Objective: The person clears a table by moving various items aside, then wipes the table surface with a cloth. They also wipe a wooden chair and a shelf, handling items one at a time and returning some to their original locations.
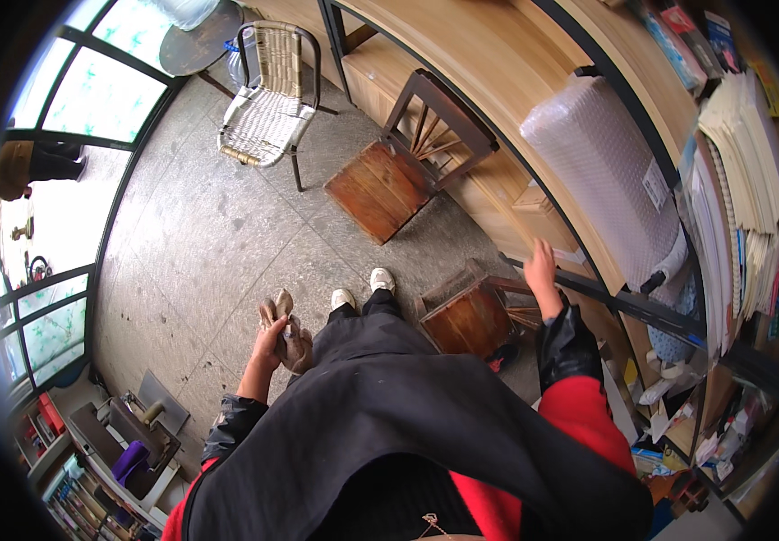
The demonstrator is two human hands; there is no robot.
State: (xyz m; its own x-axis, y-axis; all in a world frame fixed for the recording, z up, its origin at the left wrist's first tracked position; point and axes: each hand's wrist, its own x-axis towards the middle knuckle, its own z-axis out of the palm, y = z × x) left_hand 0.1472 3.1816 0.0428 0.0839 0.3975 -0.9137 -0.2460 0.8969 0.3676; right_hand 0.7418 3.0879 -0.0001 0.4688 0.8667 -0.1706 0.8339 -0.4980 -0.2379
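My left hand (269, 343) grips a bunched, brownish soft item (296, 348), which looks like a worn cloth or gloves; its exact kind is unclear. It hangs beside my dark apron (389, 385), above the floor. Out to the right, my right hand (541, 270) is raised with the fingers loosely extended and nothing visible in it. That hand appears close to the black-framed wooden shelving (565, 284); I cannot tell whether it touches. Below it stands a wooden chair (474, 318) with a worn brown seat.
Ahead are another wooden chair (382, 189) and a woven chair (267, 128) by a round table (201, 44). The shelves hold a bubble-wrapped package (599, 176) and stacked papers (744, 176). Glazed doors (105, 101) line the left, with a person (51, 161) outside. Equipment (125, 433) stands lower left.
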